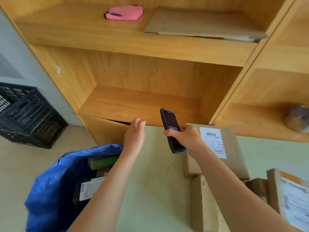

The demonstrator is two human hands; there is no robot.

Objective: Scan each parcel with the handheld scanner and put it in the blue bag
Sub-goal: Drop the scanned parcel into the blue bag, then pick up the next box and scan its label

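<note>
My right hand [185, 137] grips the dark handheld scanner [171, 129], held upright over the green table [155, 181], its screen facing me. Just right of it lies a brown cardboard parcel [234, 148] with a white barcode label [213, 141] on top. My left hand [135, 134] hovers empty above the table's far left corner with relaxed fingers. Below left stands the blue bag [50, 185], its mouth wide; inside I see a green-sided box [102, 162] and a dark parcel with a white label [87, 190].
More cardboard parcels sit at the table's right: one [205, 206] under my right forearm, another labelled one [291, 196] at the edge. A wooden shelf unit [142, 104] rises behind, holding a pink cloth [125, 12] and flat cardboard [200, 25]. A black crate [28, 118] stands on the floor.
</note>
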